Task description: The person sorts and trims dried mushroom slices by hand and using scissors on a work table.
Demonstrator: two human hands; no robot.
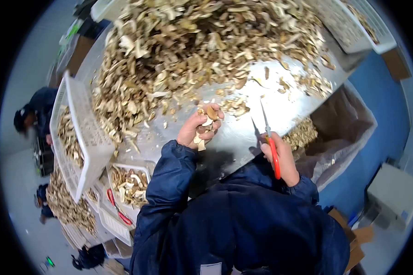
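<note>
My left hand (191, 130) is closed around several dried mushroom slices (211, 113), some of them poking out between the fingers. My right hand (287, 161) grips a pair of scissors (274, 156) by their red handles. The blades point up and away from me over the metal table (236, 133), and they look closed or nearly so. Beyond both hands spreads a large heap of dried mushroom slices (192, 55). A small cluster of slices (236, 106) lies on the metal just past my left hand.
To the right below the table edge stands a plastic-lined bin (353, 133) with mushroom pieces (303, 134). A tilted white crate (94, 137), a small tray of slices (147, 176) and other red-handled scissors (117, 208) are at left. A co-worker (39, 107) is farther left.
</note>
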